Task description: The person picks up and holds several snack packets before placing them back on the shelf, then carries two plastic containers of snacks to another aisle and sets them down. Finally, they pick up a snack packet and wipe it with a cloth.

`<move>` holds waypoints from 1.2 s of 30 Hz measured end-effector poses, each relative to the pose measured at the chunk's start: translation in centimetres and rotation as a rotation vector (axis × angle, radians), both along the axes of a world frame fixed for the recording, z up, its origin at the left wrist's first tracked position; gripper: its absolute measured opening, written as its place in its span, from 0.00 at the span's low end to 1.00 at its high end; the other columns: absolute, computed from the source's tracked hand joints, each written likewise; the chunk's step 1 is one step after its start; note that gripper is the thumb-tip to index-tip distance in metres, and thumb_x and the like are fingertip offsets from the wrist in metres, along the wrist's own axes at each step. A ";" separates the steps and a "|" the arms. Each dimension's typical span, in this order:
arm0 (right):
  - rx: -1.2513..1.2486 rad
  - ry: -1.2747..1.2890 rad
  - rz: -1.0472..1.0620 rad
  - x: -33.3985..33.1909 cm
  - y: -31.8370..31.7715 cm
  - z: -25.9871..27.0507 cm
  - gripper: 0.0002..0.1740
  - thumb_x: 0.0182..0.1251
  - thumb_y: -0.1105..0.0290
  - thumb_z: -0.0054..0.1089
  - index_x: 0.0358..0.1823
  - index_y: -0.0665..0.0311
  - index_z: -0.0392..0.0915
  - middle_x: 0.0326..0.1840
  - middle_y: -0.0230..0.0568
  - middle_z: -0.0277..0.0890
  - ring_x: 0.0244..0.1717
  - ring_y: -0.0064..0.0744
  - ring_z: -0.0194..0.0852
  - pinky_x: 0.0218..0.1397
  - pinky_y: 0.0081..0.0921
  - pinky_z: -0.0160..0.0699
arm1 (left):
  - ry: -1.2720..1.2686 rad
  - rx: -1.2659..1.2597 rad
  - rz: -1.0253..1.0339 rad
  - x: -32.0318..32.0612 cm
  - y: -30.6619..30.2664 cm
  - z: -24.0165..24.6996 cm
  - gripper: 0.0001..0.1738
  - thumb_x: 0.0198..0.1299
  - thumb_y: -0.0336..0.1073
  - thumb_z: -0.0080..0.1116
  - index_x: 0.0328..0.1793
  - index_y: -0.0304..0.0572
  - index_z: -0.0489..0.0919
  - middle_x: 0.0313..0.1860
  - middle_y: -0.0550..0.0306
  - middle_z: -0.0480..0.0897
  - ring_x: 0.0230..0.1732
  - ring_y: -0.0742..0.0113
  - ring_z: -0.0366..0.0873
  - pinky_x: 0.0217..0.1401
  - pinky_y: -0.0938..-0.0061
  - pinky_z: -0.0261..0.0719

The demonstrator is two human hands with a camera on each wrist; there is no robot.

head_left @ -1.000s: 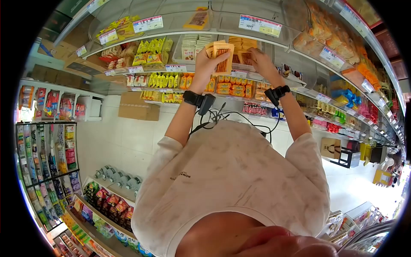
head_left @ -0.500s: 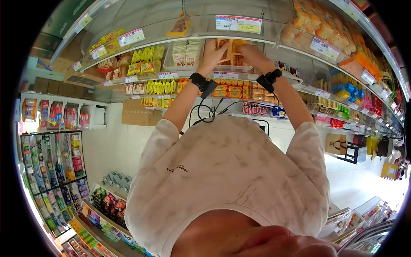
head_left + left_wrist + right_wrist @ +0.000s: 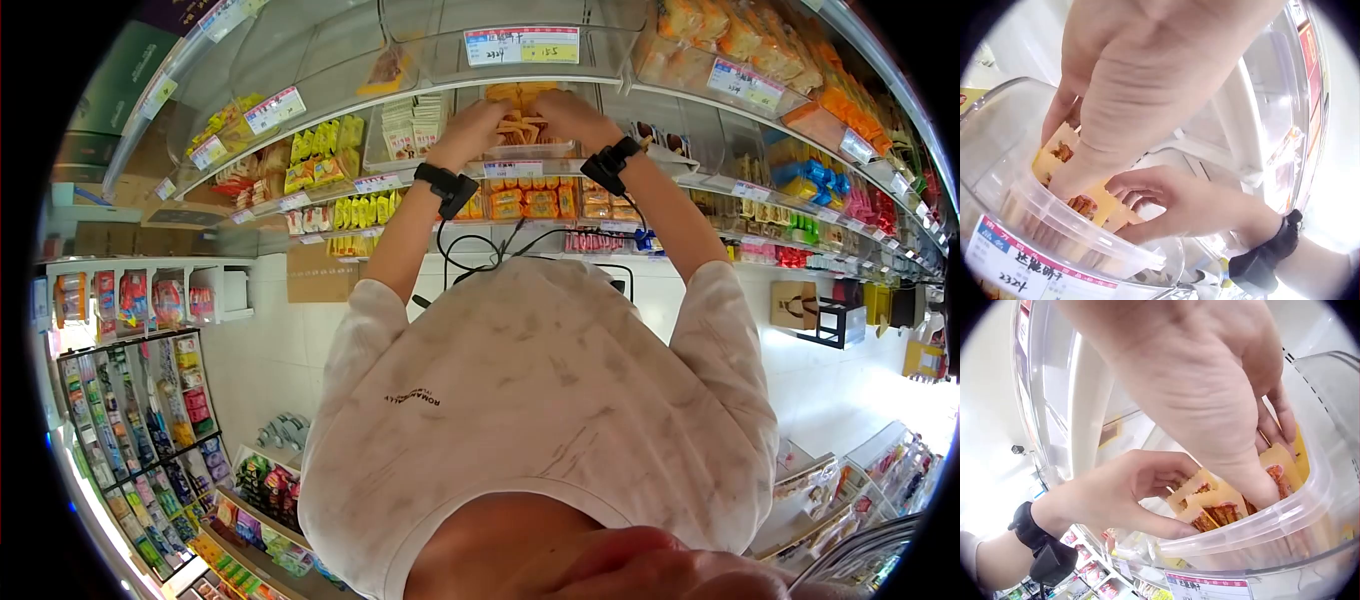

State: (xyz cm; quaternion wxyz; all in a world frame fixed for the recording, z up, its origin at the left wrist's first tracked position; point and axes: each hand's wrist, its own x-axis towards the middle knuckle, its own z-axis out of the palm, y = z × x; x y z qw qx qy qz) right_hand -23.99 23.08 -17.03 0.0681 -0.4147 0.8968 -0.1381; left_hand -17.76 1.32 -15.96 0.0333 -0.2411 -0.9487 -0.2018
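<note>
Yellow-orange snack packets (image 3: 521, 130) with stick-shaped biscuits printed on them stand in a row in a clear plastic bin (image 3: 1254, 530). My left hand (image 3: 474, 132) is inside the bin at the left end and grips some packets, thumb in front and fingers behind. At the right end my right hand (image 3: 575, 116) holds packets the same way, as the right wrist view shows. Between the two hands, the upper edges of several packets (image 3: 1219, 511) rise above the bin's rim. The lower parts show only blurred through the bin wall.
A handwritten price label (image 3: 1029, 265) is fixed on the bin's front. White packets (image 3: 414, 122) fill the bin to the left, with yellow-green packets (image 3: 325, 150) beyond. A shelf edge with a price tag (image 3: 522, 46) runs above the hands. Cables (image 3: 480, 240) hang from the wrist cameras.
My left hand has lowered its raised bunch of packets into the bin. The right hand has moved closer to the left, and both are now at the same packets. The head view has shifted.
</note>
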 end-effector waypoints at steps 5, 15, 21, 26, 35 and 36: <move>0.015 -0.060 -0.012 -0.3 -0.2 0.5 0.22 0.50 0.71 0.74 0.49 0.63 0.81 0.46 0.45 0.80 0.53 0.49 0.78 0.51 0.42 0.78 | -0.018 -0.119 -0.026 -1.5 0.8 -1.3 0.20 0.51 0.26 0.66 0.52 0.38 0.81 0.48 0.42 0.83 0.49 0.42 0.81 0.51 0.57 0.81; -0.087 0.305 0.093 1.9 1.0 -0.2 0.14 0.53 0.76 0.68 0.43 0.63 0.83 0.46 0.43 0.80 0.50 0.49 0.80 0.52 0.40 0.82 | 0.092 -0.230 -0.071 0.3 1.7 -0.1 0.25 0.51 0.27 0.69 0.58 0.40 0.79 0.49 0.47 0.83 0.56 0.47 0.78 0.59 0.58 0.77; -0.038 0.272 0.038 2.8 0.9 0.6 0.14 0.55 0.73 0.69 0.44 0.62 0.82 0.51 0.41 0.80 0.58 0.44 0.78 0.57 0.37 0.80 | 0.159 -0.313 -0.015 0.6 1.7 0.0 0.29 0.51 0.28 0.71 0.61 0.39 0.76 0.53 0.48 0.80 0.59 0.47 0.77 0.63 0.56 0.74; -0.158 0.478 0.008 1.0 1.3 -1.3 0.21 0.55 0.70 0.71 0.52 0.57 0.82 0.57 0.39 0.77 0.64 0.43 0.73 0.67 0.43 0.73 | 0.178 -0.142 -0.054 -0.7 1.2 -1.1 0.33 0.49 0.28 0.72 0.64 0.39 0.74 0.65 0.40 0.73 0.66 0.41 0.72 0.69 0.55 0.72; 0.211 0.484 -0.074 -1.1 -1.1 -3.4 0.40 0.50 0.57 0.80 0.65 0.58 0.73 0.67 0.41 0.69 0.71 0.46 0.64 0.70 0.59 0.68 | 0.146 -0.551 0.088 -4.0 2.9 -4.6 0.43 0.52 0.40 0.75 0.70 0.36 0.64 0.73 0.37 0.65 0.74 0.37 0.62 0.73 0.34 0.63; 0.249 0.452 -0.077 -1.2 -1.2 -3.2 0.40 0.50 0.57 0.80 0.66 0.58 0.72 0.67 0.42 0.68 0.71 0.47 0.64 0.71 0.59 0.67 | 0.140 -0.579 0.118 -4.1 3.4 -4.7 0.43 0.53 0.40 0.74 0.71 0.37 0.62 0.73 0.37 0.65 0.74 0.37 0.62 0.72 0.33 0.63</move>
